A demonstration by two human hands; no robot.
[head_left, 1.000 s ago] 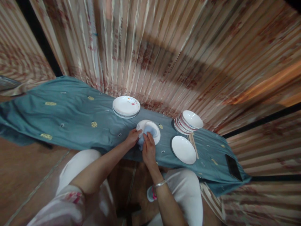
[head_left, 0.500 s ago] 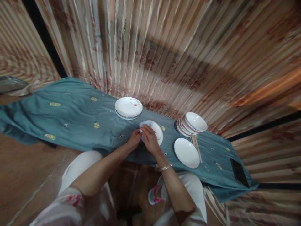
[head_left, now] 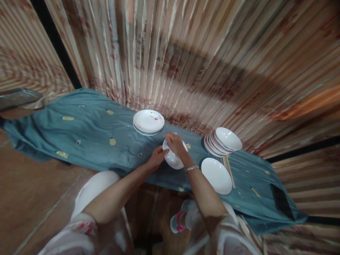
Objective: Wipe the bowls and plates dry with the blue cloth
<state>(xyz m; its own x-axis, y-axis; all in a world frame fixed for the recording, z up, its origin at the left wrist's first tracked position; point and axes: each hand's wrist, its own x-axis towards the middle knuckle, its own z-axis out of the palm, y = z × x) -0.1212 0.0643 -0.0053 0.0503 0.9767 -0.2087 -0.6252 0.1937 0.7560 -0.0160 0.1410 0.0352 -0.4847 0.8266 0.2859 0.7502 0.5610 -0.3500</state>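
A glossy white bowl (head_left: 174, 162) is held tilted between my hands, just above the cloth-covered table. My left hand (head_left: 158, 156) pinches its left rim, thumb on the near side. Across the bowl's upper part lies my right hand (head_left: 175, 144), its fingers closed over the far rim and hiding much of it. A bluish-white patch shows by the fingertips; whether it is a pattern or a wipe I cannot tell. Behind my hands stands a stack of flower-patterned plates (head_left: 148, 121). To the right, a single white oval plate (head_left: 216, 176) lies in front of stacked bowls (head_left: 228, 139).
A green cloth (head_left: 92, 141) with pineapple prints covers the narrow table. Wooden chopsticks (head_left: 228, 170) lie beside the oval plate, and a black phone (head_left: 282, 202) is near the right end. A pleated curtain (head_left: 191, 67) hangs close behind. At far left is a metal tray (head_left: 20, 97).
The bowl has turned, so more of its shiny white surface now shows. My right hand has shifted slightly up and right over it; the left still grips the left side.
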